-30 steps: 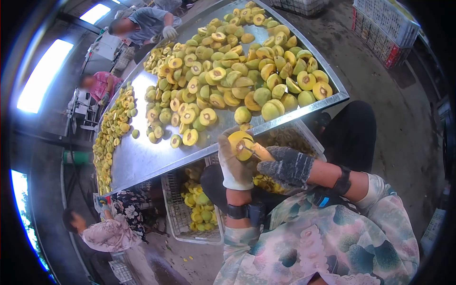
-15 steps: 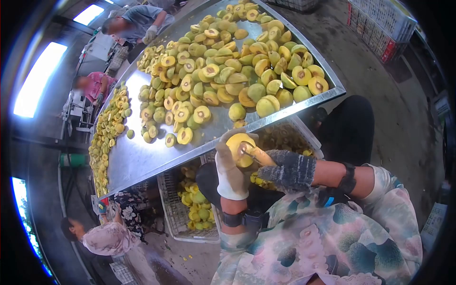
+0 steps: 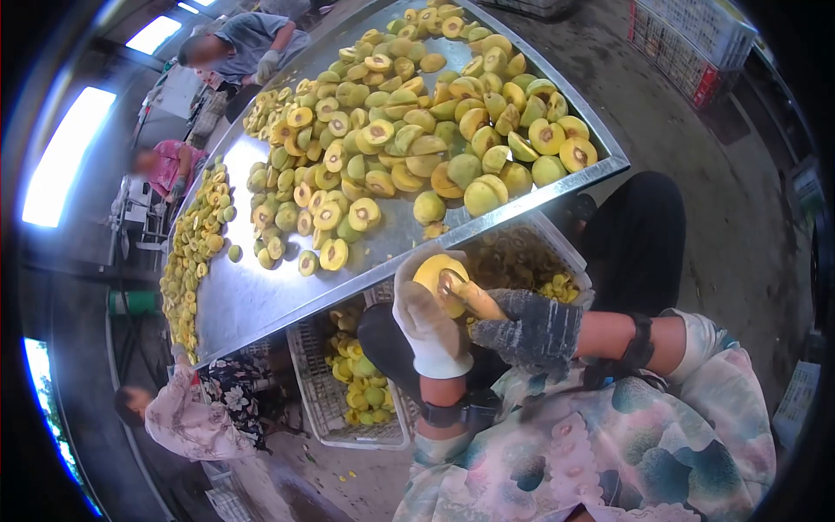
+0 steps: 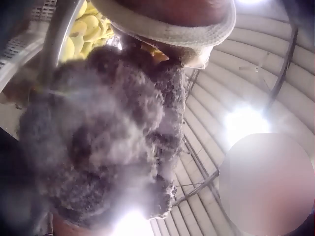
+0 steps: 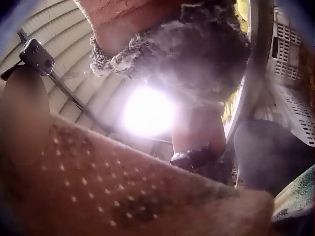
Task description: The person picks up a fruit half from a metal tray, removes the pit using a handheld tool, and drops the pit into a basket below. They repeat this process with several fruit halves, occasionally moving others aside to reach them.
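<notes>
My left hand (image 3: 424,306), in a white glove, grips a yellow fruit half (image 3: 437,275) just below the metal table's front edge. My right hand (image 3: 527,327), in a dark grey knit glove, holds a small tool with a tan handle (image 3: 475,297); its tip is pressed into the cut face of the fruit. In the left wrist view the white glove's cuff (image 4: 187,42) lies at the top and the grey glove (image 4: 103,132) fills the middle. The right wrist view shows the grey glove (image 5: 197,54) from below; fruit and tool are hidden there.
A large steel table (image 3: 261,296) carries a heap of halved yellow-green fruit (image 3: 417,130). White plastic crates (image 3: 335,391) with fruit stand under its edge, another (image 3: 522,257) right behind my hands. Other people (image 3: 235,48) (image 3: 191,418) work around the table. Stacked crates (image 3: 687,43) stand at the far right.
Both hands stay together at the table edge. The left hand has turned the fruit a little, and the tool has worked further round its cut face.
</notes>
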The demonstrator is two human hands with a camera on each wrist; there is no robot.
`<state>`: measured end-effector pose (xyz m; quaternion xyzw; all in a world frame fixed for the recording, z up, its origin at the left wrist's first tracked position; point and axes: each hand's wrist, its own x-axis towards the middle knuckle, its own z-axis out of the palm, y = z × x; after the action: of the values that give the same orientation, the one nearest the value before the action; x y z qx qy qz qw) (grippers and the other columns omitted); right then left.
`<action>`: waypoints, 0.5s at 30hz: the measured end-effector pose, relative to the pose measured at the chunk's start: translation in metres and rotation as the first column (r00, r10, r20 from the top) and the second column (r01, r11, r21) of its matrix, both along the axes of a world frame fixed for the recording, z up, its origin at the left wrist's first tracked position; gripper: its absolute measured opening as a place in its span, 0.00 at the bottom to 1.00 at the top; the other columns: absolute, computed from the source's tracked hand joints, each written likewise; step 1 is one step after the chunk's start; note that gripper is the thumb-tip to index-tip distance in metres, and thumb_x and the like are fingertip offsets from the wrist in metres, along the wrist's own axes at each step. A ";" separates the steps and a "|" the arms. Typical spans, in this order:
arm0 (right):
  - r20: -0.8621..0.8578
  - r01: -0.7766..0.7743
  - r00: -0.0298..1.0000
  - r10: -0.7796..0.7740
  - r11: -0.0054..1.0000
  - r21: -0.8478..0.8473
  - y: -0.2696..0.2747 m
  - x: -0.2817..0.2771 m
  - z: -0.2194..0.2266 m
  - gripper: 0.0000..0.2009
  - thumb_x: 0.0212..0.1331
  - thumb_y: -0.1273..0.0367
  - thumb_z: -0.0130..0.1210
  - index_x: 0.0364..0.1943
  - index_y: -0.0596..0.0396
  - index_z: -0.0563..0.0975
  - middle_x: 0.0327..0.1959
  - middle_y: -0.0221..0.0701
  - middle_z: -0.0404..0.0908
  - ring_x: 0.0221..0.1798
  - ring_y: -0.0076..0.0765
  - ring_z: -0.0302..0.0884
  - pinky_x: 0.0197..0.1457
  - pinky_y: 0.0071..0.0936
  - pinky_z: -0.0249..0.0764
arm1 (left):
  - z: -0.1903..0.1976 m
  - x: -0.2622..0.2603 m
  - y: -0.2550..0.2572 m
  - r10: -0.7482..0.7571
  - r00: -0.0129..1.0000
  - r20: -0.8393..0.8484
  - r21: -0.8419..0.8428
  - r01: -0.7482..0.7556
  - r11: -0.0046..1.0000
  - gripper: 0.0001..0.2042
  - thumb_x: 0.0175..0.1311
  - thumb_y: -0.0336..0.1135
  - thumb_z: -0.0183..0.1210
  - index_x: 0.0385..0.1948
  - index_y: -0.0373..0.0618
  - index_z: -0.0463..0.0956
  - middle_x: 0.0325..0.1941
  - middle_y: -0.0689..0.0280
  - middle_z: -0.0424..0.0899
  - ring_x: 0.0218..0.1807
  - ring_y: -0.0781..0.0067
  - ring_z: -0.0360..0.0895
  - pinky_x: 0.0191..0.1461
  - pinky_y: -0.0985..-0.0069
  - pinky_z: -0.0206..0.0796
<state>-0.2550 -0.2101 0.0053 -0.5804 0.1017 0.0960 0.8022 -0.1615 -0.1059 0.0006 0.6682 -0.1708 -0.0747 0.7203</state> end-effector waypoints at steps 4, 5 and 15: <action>-0.041 -0.070 0.997 0.073 0.995 0.067 -0.004 0.001 -0.003 0.13 0.60 0.64 0.52 0.44 0.57 0.72 0.26 0.27 0.74 0.27 0.20 0.69 0.28 0.21 0.67 | 0.004 0.007 0.007 -0.277 0.945 -0.171 -0.113 0.261 0.959 0.41 0.53 0.74 0.41 0.50 0.38 0.66 0.39 0.57 0.77 0.42 0.70 0.74 0.46 0.74 0.68; -0.034 -0.045 0.998 0.048 0.996 0.081 -0.004 0.001 -0.005 0.12 0.60 0.64 0.52 0.44 0.55 0.72 0.24 0.24 0.73 0.23 0.18 0.68 0.24 0.19 0.65 | 0.010 0.004 0.003 -0.297 0.937 -0.185 -0.176 0.265 0.948 0.41 0.53 0.73 0.40 0.51 0.38 0.65 0.41 0.57 0.77 0.43 0.69 0.73 0.47 0.74 0.68; -0.154 0.020 0.988 0.030 0.950 0.313 -0.016 -0.002 0.023 0.10 0.60 0.64 0.53 0.41 0.51 0.72 0.22 0.21 0.71 0.20 0.14 0.66 0.20 0.14 0.61 | 0.003 0.012 -0.001 -0.372 0.906 -0.201 -0.535 0.216 0.817 0.28 0.61 0.48 0.50 0.58 0.38 0.59 0.56 0.54 0.67 0.52 0.58 0.70 0.54 0.62 0.67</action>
<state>-0.2575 -0.2260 0.0279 -0.4365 0.1466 0.1583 0.8734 -0.1499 -0.1068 0.0032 0.4043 -0.1765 -0.2386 0.8651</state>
